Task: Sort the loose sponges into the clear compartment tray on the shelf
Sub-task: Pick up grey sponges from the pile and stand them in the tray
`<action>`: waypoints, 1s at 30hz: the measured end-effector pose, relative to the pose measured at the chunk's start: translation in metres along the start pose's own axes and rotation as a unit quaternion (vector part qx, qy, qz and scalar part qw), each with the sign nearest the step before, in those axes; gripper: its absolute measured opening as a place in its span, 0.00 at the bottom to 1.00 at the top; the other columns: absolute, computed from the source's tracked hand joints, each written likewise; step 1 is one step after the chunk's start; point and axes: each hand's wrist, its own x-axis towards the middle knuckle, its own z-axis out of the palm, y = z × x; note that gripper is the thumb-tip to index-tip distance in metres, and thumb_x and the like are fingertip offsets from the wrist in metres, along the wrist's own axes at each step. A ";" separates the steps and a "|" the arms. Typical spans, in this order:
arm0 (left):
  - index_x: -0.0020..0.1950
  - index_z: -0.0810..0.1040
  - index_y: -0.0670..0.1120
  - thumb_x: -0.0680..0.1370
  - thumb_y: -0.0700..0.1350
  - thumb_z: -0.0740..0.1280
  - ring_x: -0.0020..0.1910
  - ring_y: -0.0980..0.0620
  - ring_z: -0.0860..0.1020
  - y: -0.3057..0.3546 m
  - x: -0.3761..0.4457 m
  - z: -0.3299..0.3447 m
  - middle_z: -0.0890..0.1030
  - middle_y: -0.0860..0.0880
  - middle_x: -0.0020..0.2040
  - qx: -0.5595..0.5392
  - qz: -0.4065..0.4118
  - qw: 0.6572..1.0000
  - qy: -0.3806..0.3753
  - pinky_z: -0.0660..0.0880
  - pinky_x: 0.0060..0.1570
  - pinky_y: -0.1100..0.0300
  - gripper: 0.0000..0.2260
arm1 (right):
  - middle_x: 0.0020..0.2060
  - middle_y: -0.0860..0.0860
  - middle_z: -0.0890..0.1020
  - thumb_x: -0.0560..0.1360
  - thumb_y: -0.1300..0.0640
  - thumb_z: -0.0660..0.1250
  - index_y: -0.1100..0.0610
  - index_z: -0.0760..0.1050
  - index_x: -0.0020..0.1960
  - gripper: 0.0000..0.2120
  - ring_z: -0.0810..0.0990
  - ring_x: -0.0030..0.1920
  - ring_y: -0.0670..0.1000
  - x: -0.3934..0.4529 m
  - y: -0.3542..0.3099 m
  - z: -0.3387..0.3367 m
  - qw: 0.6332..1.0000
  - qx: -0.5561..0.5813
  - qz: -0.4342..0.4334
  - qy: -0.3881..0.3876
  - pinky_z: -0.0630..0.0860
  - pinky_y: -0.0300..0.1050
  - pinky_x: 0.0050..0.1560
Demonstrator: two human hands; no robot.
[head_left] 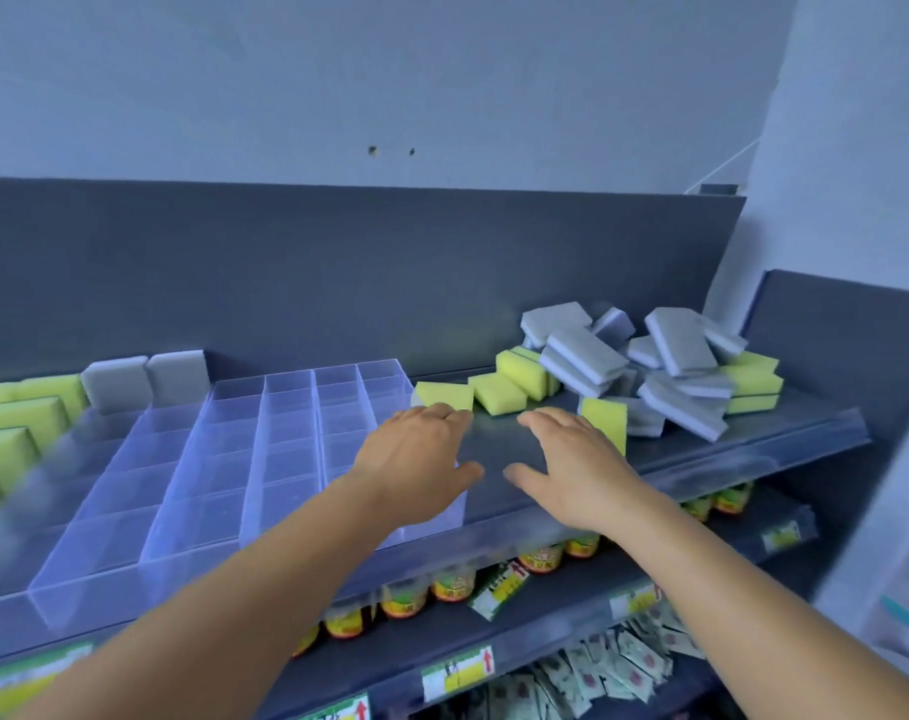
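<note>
A clear compartment tray (286, 449) lies on the top shelf, left of centre. Yellow sponges (21, 423) and two grey sponges (146, 379) stand in its left columns; the other compartments hold nothing. A loose pile of grey sponges (670, 366) and yellow sponges (499, 392) lies on the shelf at the right. My left hand (416, 459) reaches over the tray's right edge, fingers straight, fingertips at a yellow sponge (444, 394). My right hand (572, 459) is spread flat beside another yellow sponge (605, 420). Neither hand holds anything.
The grey shelf (494, 439) has a clear front lip (702, 475) and a dark back panel. Below, a lower shelf carries jars (452, 584) and price labels; small packets (598, 672) lie on the shelf under that. A white wall stands at the right.
</note>
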 end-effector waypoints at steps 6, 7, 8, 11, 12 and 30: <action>0.73 0.63 0.48 0.79 0.57 0.60 0.66 0.47 0.70 0.055 0.053 0.017 0.72 0.49 0.68 -0.010 0.020 1.000 0.008 0.68 0.63 0.54 0.25 | 0.74 0.49 0.61 0.77 0.44 0.61 0.54 0.56 0.76 0.31 0.60 0.73 0.52 0.006 0.072 -0.014 0.999 0.011 0.032 0.003 0.60 0.46 0.70; 0.74 0.63 0.48 0.79 0.56 0.61 0.66 0.47 0.70 0.061 0.061 0.019 0.72 0.49 0.68 -0.013 0.023 1.000 0.009 0.69 0.63 0.54 0.25 | 0.74 0.49 0.62 0.77 0.44 0.61 0.54 0.57 0.76 0.31 0.61 0.73 0.52 0.008 0.082 -0.017 0.999 0.014 0.040 0.007 0.61 0.46 0.69; 0.74 0.63 0.48 0.79 0.56 0.61 0.67 0.46 0.70 0.066 0.069 0.021 0.72 0.48 0.69 -0.016 0.025 1.000 0.010 0.69 0.64 0.53 0.26 | 0.73 0.49 0.63 0.77 0.44 0.62 0.53 0.57 0.75 0.31 0.62 0.72 0.53 0.011 0.090 -0.019 0.999 0.018 0.047 0.011 0.62 0.46 0.69; 0.75 0.61 0.48 0.79 0.56 0.61 0.67 0.46 0.70 0.075 0.093 0.026 0.71 0.48 0.69 -0.024 0.021 0.999 0.006 0.71 0.62 0.52 0.27 | 0.71 0.50 0.66 0.77 0.45 0.62 0.53 0.60 0.73 0.28 0.65 0.70 0.53 0.023 0.110 -0.024 0.997 0.032 0.063 0.023 0.66 0.47 0.65; 0.74 0.61 0.48 0.79 0.56 0.61 0.66 0.46 0.71 0.075 0.101 0.027 0.71 0.48 0.68 -0.027 0.016 0.999 0.005 0.71 0.60 0.52 0.26 | 0.71 0.51 0.66 0.77 0.45 0.62 0.53 0.60 0.73 0.28 0.65 0.69 0.54 0.028 0.115 -0.026 0.997 0.034 0.067 0.026 0.66 0.47 0.65; 0.76 0.57 0.47 0.79 0.56 0.59 0.67 0.46 0.69 0.028 0.242 0.065 0.71 0.47 0.68 -0.043 0.002 0.999 -0.019 0.71 0.56 0.53 0.28 | 0.73 0.54 0.64 0.76 0.39 0.58 0.57 0.53 0.76 0.36 0.62 0.72 0.56 0.173 0.147 -0.026 0.990 0.023 0.138 0.026 0.64 0.51 0.68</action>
